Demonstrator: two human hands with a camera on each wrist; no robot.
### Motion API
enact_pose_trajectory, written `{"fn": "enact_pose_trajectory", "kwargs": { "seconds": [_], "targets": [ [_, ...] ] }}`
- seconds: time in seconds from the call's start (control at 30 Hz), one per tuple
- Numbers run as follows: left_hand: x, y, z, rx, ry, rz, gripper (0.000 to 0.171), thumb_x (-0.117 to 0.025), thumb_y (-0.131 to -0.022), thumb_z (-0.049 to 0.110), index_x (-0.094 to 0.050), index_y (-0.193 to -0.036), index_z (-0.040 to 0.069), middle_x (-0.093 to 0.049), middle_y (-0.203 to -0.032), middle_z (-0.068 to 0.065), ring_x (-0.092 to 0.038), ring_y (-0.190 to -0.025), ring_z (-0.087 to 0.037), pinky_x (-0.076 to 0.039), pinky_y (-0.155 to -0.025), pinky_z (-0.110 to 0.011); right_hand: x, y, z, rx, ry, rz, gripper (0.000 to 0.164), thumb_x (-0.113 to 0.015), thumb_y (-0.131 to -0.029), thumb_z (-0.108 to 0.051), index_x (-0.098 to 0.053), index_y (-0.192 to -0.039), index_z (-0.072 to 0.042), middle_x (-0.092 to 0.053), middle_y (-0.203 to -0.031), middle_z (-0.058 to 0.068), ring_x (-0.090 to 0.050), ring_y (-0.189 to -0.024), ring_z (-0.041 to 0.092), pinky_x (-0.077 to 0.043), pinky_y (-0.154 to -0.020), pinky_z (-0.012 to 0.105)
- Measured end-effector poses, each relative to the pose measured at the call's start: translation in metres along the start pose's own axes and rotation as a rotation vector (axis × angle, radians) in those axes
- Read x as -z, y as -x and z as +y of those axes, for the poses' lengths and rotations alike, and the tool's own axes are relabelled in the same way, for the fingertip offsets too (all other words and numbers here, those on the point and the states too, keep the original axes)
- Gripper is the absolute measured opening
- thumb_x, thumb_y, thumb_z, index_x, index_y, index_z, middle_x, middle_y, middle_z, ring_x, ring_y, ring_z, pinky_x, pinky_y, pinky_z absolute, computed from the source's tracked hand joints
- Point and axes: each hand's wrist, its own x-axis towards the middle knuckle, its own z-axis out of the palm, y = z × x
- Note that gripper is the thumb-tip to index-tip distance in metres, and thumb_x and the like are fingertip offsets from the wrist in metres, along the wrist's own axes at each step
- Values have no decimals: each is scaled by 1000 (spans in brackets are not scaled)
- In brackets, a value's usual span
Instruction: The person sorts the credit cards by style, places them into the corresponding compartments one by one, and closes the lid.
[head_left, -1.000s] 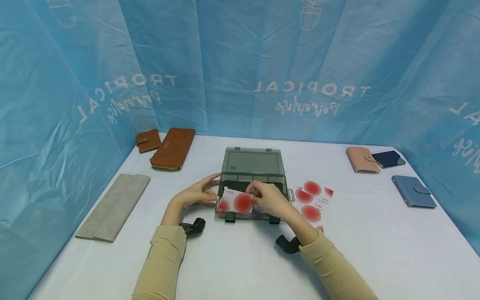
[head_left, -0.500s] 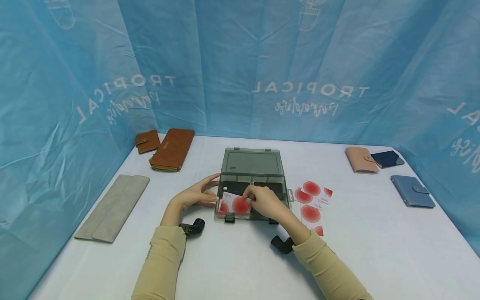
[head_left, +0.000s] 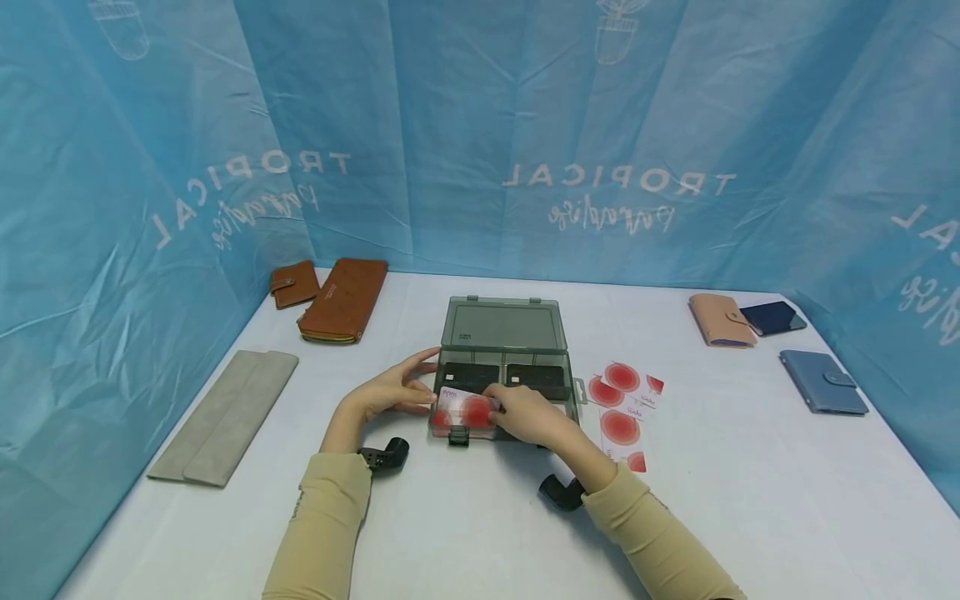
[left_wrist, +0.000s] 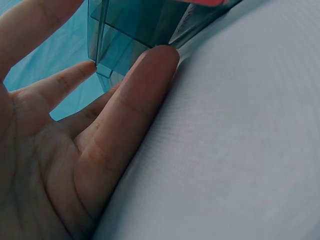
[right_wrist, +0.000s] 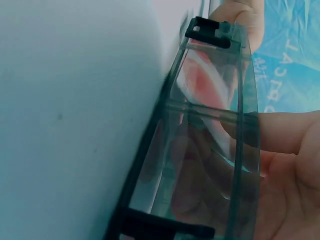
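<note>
**Right hand (head_left: pixel 531 414) pinches a white paper card with red circles (head_left: pixel 465 410)**

The card tilts at the front left part of a green, see-through plastic box (head_left: pixel 525 359). The hand seems to be putting it in; next, it likely needs a gentle push down flat. The left hand (head_left: pixel 390 390) touches the box's left side, fingers stretched out. Each back part holds a flat black thing (head_left: pixel 471 376). The right hand hides much of the front right part. More red-and-white cards (head_left: pixel 621 427) lie just right of the box.
</note>
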Motion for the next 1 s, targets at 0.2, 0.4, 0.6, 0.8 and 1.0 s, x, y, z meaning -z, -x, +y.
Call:
{"fn": "enact_pose_trajectory", "kwargs": {
  "seconds": [0.2,0.4,0.6,0.8,1.0],
  "targets": [
    [0,0,-1,2,5,-5,88,-70,-82,14,-14,-150,21,-19,-150,-17,-58,-94,-16,-50,-86,-40,1,1,6,13,-26,10,36,-58,-91,-19,-53,-126,-12,-63,-93,4,-54,-73,13,-46,-65,32],
    [0,0,0,5,18,-9,87,-67,-83,10,-13,-150,20,-18,-150,-17,-58,-93,-16,-50,-87,-41,16,13,18,69,-120,81,33,-58,-90,-16,-56,-124,-12,-64,-86,0,-53,-66,10,-45,-60,28],
    [-1,0,1,9,11,-5,88,-68,-82,10,-13,-150,20,-19,-149,-17,-58,-92,-16,-50,-86,-40,42,33,53,35,-161,277,27,-58,-90,-13,-60,-117,-9,-64,-86,5,-51,-66,12,-43,-58,28],
    [0,1,0,18,-2,11,86,-68,-82,11,-15,-149,21,-21,-149,-16,-57,-92,-16,-50,-85,-38,59,50,94,-79,-170,317,28,-55,-92,-12,-58,-119,-5,-65,-90,10,-56,-69,17,-47,-60,30],
    [1,-2,-1,21,3,10,86,-69,-82,11,-16,-149,22,-21,-149,-15,-57,-92,-17,-50,-85,-38,66,65,128,-142,-170,347,29,-55,-92,-14,-57,-119,-3,-63,-101,15,-57,-89,27,-50,-73,40]
  ]
}}
